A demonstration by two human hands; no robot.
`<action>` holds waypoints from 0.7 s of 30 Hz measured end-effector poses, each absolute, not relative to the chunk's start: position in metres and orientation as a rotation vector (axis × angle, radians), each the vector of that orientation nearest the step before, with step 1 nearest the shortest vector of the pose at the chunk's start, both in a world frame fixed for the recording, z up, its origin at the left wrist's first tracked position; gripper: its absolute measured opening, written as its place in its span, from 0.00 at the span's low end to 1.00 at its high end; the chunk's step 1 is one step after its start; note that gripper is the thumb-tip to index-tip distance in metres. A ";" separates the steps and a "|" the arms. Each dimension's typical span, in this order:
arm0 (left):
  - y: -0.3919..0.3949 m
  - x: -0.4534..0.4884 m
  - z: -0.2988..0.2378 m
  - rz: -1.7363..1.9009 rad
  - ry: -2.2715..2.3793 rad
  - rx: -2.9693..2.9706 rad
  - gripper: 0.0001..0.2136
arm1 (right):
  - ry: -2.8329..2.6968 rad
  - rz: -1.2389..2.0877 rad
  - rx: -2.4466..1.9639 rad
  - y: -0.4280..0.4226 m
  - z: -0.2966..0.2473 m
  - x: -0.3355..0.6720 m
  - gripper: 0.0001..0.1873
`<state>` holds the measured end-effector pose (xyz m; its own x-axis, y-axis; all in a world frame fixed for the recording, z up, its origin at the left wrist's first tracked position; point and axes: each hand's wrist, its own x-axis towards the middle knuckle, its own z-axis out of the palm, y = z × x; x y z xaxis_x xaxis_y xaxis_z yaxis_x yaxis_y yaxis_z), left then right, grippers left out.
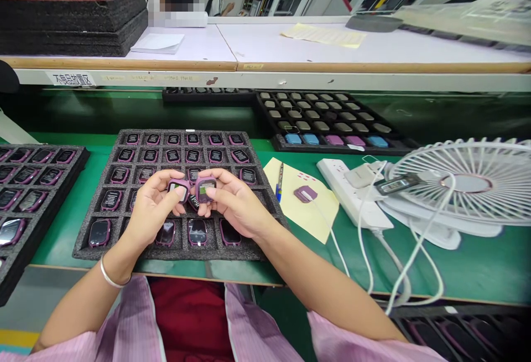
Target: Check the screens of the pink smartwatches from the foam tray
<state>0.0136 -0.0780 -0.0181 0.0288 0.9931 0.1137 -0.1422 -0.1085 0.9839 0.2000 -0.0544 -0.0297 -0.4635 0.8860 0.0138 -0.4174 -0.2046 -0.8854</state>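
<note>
My left hand [151, 207] pinches a small purple watch body [179, 187] with a lit screen. My right hand [232, 201] grips a second purple watch body [204, 187] right beside the first; the two nearly touch. Both hands hover over a black foam tray [91, 234] whose pockets hold several more purple watch bodies with dark screens. A silver bangle sits on my left wrist.
Another foam tray [74, 158] of watch bodies lies at the left. A yellow paper [315, 218] with a pen and a purple charging puck lies right of the tray. Farther right stand a white power strip [344, 190], cables and a white fan [468, 185]. Black trays [265, 114] sit behind.
</note>
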 end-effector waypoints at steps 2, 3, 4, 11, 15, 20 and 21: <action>-0.077 0.014 -0.019 1.330 1.051 1.194 0.13 | -1.090 1.813 -0.665 -0.054 -0.029 0.200 0.17; -0.077 0.014 -0.019 1.331 1.057 1.191 0.13 | -1.085 1.807 -0.673 -0.054 -0.029 0.200 0.17; -0.077 0.014 -0.020 1.331 1.060 1.191 0.13 | -1.083 1.799 -0.680 -0.054 -0.030 0.200 0.17; -0.077 0.015 -0.020 1.333 1.055 1.235 0.14 | -1.110 1.768 -0.658 -0.053 -0.032 0.200 0.19; -0.076 0.015 -0.021 1.344 1.031 1.227 0.17 | -1.131 1.755 -0.632 -0.053 -0.034 0.199 0.21; -0.074 0.015 -0.024 1.374 0.962 1.221 0.20 | -1.141 1.754 -0.617 -0.053 -0.036 0.199 0.23; -0.074 0.015 -0.025 1.377 0.954 1.224 0.21 | -1.141 1.752 -0.616 -0.053 -0.036 0.199 0.24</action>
<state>0.0148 -0.0741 -0.0248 0.0327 0.9835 0.1779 -0.1789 -0.1694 0.9692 0.1994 -0.0528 -0.0359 -0.4468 0.8917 0.0723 -0.4265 -0.1413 -0.8934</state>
